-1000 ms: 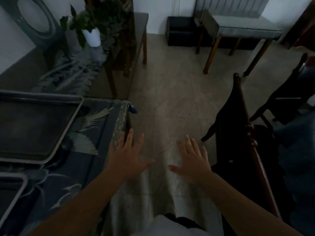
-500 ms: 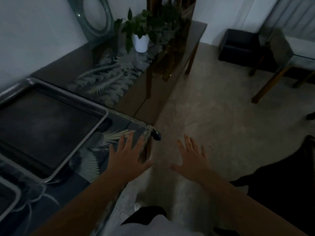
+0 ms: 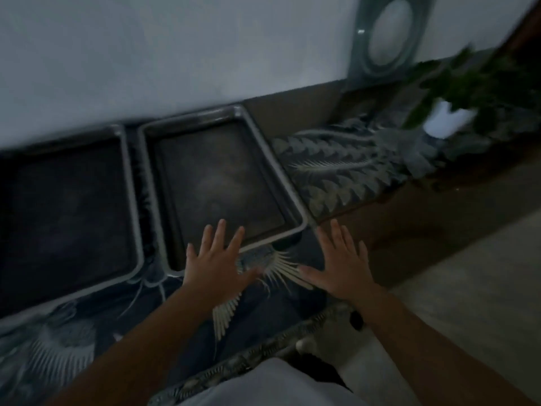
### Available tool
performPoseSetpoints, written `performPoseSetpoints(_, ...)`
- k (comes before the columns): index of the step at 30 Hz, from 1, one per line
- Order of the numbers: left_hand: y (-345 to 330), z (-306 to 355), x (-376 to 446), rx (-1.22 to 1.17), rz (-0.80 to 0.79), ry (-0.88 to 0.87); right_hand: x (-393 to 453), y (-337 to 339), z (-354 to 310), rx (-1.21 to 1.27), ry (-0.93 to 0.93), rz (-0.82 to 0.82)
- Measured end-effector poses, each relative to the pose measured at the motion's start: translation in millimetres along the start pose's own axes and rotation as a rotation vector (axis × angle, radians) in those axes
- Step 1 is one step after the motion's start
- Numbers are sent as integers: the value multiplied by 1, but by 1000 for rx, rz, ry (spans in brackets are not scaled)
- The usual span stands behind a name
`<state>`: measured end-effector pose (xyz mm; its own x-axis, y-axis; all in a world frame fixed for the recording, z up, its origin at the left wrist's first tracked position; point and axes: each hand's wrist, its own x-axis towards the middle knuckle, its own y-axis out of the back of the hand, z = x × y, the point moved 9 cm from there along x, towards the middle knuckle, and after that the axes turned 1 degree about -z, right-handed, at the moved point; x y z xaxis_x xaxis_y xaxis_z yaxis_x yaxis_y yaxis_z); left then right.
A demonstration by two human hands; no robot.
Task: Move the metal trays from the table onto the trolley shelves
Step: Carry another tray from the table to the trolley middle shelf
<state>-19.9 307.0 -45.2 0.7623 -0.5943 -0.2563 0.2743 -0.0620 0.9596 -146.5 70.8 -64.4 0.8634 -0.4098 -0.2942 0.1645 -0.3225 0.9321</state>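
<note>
Fingers [image 3: 220, 234] of your left hand [image 3: 215, 263] are spread flat and hold nothing; their tips reach over the near rim of the right metal tray [image 3: 222, 183]. Your right hand [image 3: 339, 263] is just as open and empty, palm down over the patterned tablecloth [image 3: 278, 288], just beside that tray's near right corner. A second metal tray [image 3: 67, 206] lies just to the left, a narrow gap between them, both against the wall [image 3: 175, 48]. Further right stand a blurred potted plant [image 3: 450, 112] and a round-holed panel [image 3: 386, 36].
</note>
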Motion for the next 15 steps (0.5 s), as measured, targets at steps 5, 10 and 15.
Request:
performPoseSetpoints(5,-1,-56,-7,-63,-20,311,79,16,-41,-108,254,-52)
performPoseSetpoints(10,-3,-80,-5,-163,-7,534,136,12,-65,-212,379,-129)
performPoseSetpoints(15,-12,-101,2,-252,-8,641,173,7,-73,-248,402,-187)
